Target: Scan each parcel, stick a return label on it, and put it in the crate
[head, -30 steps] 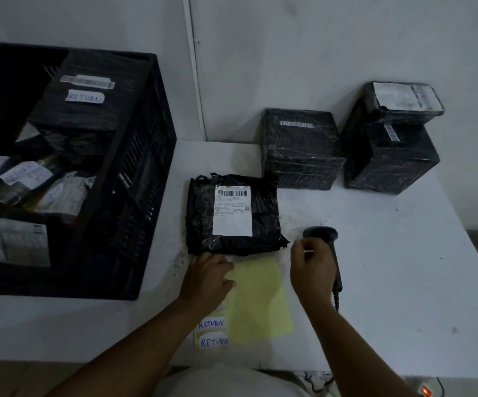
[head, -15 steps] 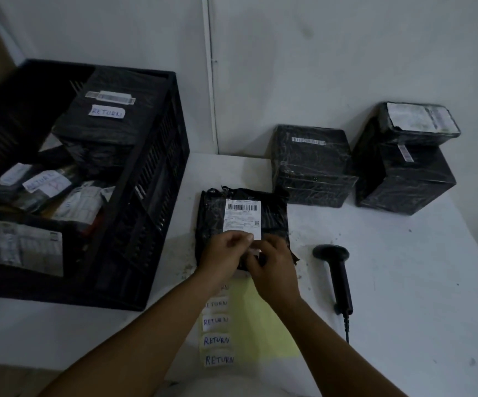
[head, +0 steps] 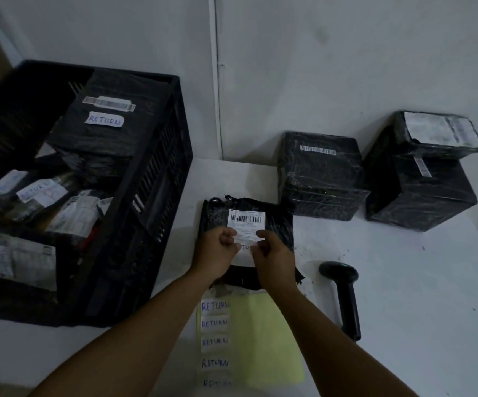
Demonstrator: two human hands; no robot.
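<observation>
Grey plaster wall behind, white counter in dim light. We stand at the near edge, both forearms reaching in.

Flat black plastic-wrapped parcel lies on the counter in front of us, white barcode shipping label facing up. Our left hand and right hand are over its near half, fingers curled, together pinching a small white handwritten return label by its two ends. Label sits over the parcel, just below the barcode; we can't tell if it's stuck down. Only part of the lettering shows between the fingers.

Yellow backing sheet lies on the counter just near side of the parcel, with a column of white "RETURN" stickers along its left edge.

Black handheld barcode scanner lies on the counter right of the sheet, apart from both hands, head toward the wall.

Black slatted plastic crate stands at left, just beside the parcel. It holds several wrapped parcels; the big black one on top carries a "RETURN" sticker.

At the wall: a black wrapped box, and right of it a larger black box with a smaller black parcel stacked on top.
</observation>
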